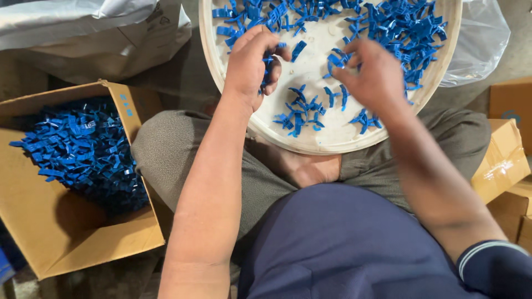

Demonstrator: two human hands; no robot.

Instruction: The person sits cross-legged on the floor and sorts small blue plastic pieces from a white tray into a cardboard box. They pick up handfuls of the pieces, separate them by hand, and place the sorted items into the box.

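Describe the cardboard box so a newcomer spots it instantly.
Start at the round white tray on the person's lap, then look toward the left hand side. The open cardboard box sits on the floor there, the only box showing a heap of blue plastic pieces.

Dim concrete floor [194, 77] — cardboard cartons [507, 160], crumpled plastic sheeting [83, 22]

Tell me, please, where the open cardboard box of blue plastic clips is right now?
In the head view, the cardboard box sits on the floor at the person's left, beside the left knee, below the white tray.
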